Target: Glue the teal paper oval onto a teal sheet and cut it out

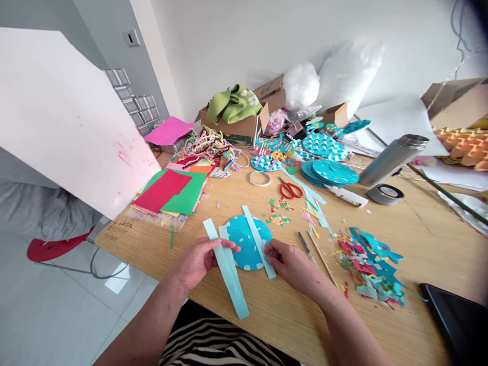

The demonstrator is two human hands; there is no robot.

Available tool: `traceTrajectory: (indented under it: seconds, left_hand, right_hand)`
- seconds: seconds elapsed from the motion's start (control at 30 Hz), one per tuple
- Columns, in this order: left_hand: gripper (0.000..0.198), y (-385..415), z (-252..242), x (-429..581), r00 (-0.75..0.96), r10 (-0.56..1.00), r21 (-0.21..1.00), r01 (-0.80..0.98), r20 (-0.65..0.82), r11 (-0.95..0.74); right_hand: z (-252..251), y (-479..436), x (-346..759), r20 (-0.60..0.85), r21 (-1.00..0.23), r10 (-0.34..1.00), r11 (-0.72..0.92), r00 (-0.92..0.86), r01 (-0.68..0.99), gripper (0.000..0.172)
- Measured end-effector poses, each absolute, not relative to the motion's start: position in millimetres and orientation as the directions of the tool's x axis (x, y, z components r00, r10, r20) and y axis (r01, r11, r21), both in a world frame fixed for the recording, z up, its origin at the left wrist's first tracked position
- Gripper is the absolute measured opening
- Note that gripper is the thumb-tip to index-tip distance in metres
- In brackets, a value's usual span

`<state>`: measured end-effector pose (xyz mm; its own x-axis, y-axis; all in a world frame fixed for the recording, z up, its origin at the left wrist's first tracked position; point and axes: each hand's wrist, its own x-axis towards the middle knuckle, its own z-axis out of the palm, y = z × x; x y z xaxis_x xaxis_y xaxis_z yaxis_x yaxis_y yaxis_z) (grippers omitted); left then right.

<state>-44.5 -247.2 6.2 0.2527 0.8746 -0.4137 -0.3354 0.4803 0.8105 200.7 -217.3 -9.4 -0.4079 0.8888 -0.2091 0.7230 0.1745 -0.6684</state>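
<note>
My left hand (202, 258) pinches a wide light-blue paper strip (229, 274) between thumb and fingers, its lower end reaching over the table's front edge. Under both hands lies a round blue paper disc (241, 239) with pale patches. A narrower light-blue paper strip (256, 237) crosses the disc's right side at a slant. The fingers of my right hand (284, 258) are closed on this strip's right edge. A short light-blue piece shows at the disc's left rim, partly behind my left fingers.
Red-handled scissors (292, 190), a roll of tape (260, 178) and a glue bottle (347, 196) lie beyond the disc. Paper scraps (366, 269) are heaped at right, near a dark tablet-like object (453, 320). A steel flask (392, 160) stands at back right. Coloured paper (185, 190) is stacked at left.
</note>
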Motion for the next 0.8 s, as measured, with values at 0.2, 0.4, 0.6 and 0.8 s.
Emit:
traceTrajectory:
  seconds: [0.2, 0.4, 0.6, 0.8]
  left_hand:
    - [0.031, -246.4, 5.1, -43.8, 0.249, 0.874, 0.805, -0.345, -0.417, 0.482]
    - [0.031, -246.0, 5.0, -44.0, 0.255, 0.871, 0.805, -0.34, -0.419, 0.487]
    - [0.032, -247.7, 5.1, -44.6, 0.258, 0.863, 0.798, -0.335, -0.434, 0.501]
    - [0.032, -248.1, 5.2, -43.5, 0.248, 0.861, 0.793, -0.338, -0.444, 0.507]
  right_hand:
    - [-10.0, -215.2, 202.9, -0.188, -0.683, 0.908, 0.153, -0.374, 0.715, 0.01]
    - [-10.9, -213.5, 204.7, -0.19, -0.695, 0.909, 0.141, -0.37, 0.705, 0.01]
    - [-12.1, -213.2, 205.7, -0.218, -0.663, 0.909, 0.13, -0.356, 0.738, 0.01]
    - [-13.6, -212.0, 206.8, -0.228, -0.63, 0.905, 0.142, -0.358, 0.763, 0.01]
